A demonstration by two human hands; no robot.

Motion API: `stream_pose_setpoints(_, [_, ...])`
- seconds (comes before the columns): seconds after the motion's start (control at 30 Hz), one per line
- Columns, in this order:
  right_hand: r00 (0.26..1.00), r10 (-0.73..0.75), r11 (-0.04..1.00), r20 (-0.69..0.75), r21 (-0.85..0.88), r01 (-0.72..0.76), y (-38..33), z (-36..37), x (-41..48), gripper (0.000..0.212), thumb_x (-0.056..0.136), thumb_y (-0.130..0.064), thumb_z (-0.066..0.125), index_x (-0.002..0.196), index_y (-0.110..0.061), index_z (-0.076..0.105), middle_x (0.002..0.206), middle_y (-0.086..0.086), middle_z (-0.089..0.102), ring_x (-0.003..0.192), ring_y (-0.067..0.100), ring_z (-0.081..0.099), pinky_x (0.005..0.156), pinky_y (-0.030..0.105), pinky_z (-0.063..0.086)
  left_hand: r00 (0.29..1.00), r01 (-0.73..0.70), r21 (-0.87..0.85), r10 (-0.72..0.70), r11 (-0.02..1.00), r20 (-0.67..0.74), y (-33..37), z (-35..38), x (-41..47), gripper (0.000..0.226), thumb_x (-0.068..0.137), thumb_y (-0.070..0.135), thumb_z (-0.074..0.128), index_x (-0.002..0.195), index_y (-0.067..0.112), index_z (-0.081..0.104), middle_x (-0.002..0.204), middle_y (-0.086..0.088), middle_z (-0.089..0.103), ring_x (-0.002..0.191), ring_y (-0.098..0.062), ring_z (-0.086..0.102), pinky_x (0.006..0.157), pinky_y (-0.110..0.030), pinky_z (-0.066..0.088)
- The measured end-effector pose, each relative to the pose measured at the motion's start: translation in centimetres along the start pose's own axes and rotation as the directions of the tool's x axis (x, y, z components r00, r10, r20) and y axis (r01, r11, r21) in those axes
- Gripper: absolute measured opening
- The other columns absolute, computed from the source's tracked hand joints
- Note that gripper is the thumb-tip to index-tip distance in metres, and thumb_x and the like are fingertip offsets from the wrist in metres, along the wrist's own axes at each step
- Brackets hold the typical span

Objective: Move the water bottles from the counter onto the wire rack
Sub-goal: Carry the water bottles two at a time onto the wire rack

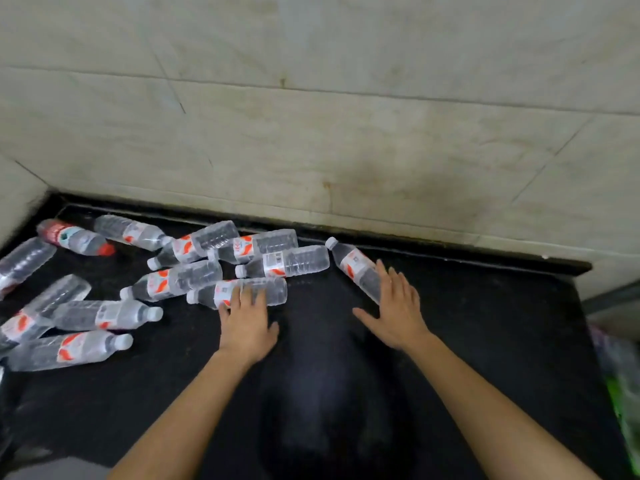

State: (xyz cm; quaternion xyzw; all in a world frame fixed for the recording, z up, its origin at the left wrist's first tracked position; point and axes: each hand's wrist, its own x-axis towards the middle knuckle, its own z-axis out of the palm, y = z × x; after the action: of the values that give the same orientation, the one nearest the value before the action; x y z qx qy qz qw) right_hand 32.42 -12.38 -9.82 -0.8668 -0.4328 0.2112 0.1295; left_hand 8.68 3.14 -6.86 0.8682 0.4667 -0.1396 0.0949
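Bare forearms reach out from the camera over the table point(485, 358), a dark, faintly speckled, matte slab with a raised lip along its far edge.

At the left hand point(246, 323) the grip is spread flat, fingers draped over the top of the nearest bottle point(273, 291) and not yet curled under it, so nothing is held. That bottle lies on its side, white cap pointing left of the grip.

The right hand point(394, 308) is also open, fingers splayed against the lower body of a lone bottle point(353, 266) that lies slanted with its cap pointing away, apart from the others; I judge it touching, not closed.

Each bottle is clear thin plastic, ribbed at the barrel, with a white and red-orange label band near the shoulder. They look full, so probably moderately heavy for their size, round enough to roll on the smooth slab, and squashy under a hard squeeze. The ribbed mid-body, wrapped from above, looks the surest place to take hold; the label band may be slicker.

Left of and beyond the left grip sprawls the pile of bottles point(173, 282), all on their sides, several touching or overlapping, one red-capped bottle point(74, 239) among them.

Behind everything rises a pale, stained tiled wall point(346, 133). No wire rack is in view.
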Motion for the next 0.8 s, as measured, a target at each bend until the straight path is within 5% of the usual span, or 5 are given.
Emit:
stream_pose_setpoints(0.1, [0.995,0.098,0.994,0.019,-0.046,-0.097,0.5,1.1,2.6,0.098,0.094,-0.06,0.054,0.159,-0.03,-0.013,0.169,0.013,0.005,0.155,0.035,0.007,0.123,0.053,0.011,0.996,-0.093,0.131,0.092,0.987,0.012,-2.3,1.3,5.0,0.082,0.096,0.056,0.046,0.16,0.019,0.009,0.169,-0.013,0.004,0.155,-0.034,-0.007,0.12,-0.065,0.005])
stream_pose_setpoints(0.23, [0.979,0.158,0.982,0.125,-0.123,-0.143,1.5,3.1,4.2,0.087,0.099,-0.041,0.053,0.16,-0.034,-0.009,0.169,0.006,-0.008,0.155,0.035,0.001,0.12,0.058,0.024,0.995,-0.07,-0.045,0.073,0.997,0.063,-4.0,5.5,7.6,0.105,0.083,0.075,0.053,0.16,0.029,-0.002,0.168,-0.012,-0.006,0.154,-0.034,-0.016,0.112,-0.07,-0.013])
stream_pose_setpoints(0.3, [0.976,0.192,0.978,0.097,-0.095,-0.183,1.7,4.1,4.4,0.092,0.096,-0.042,0.058,0.159,-0.037,-0.009,0.168,0.003,-0.011,0.154,0.033,-0.003,0.119,0.058,0.026,0.997,-0.071,-0.095,0.071,0.993,-0.003,-4.1,7.2,8.1,0.11,0.076,0.078,0.059,0.16,0.027,0.009,0.167,-0.016,0.004,0.153,-0.035,-0.011,0.11,-0.07,-0.017])
stream_pose_setpoints(0.6, [0.98,0.169,0.968,-0.102,-0.173,-0.185,2.6,5.3,5.2,0.089,0.092,-0.034,0.066,0.161,-0.028,0.009,0.158,0.014,0.024,0.135,0.038,0.031,0.102,0.055,0.047,0.961,-0.08,-0.197,0.023,0.977,-0.274,-3.4,8.5,8.6,0.091,0.067,0.082,0.066,0.137,0.025,0.052,0.139,-0.01,0.047,0.142,-0.034,0.03,0.113,-0.068,-0.002])
stream_pose_setpoints(0.8, [0.965,0.263,0.965,0.017,-0.003,-0.263,3.3,3.6,5.9,0.094,0.081,-0.032,0.076,0.156,-0.033,0.02,0.141,0.013,0.043,0.126,0.038,0.046,0.098,0.049,0.047,0.944,-0.189,-0.164,0.133,0.968,-0.302,-1.6,8.8,6.8,0.073,0.057,0.069,0.063,0.112,0.021,0.067,0.114,-0.005,0.063,0.126,-0.035,0.048,0.112,-0.072,0.009])
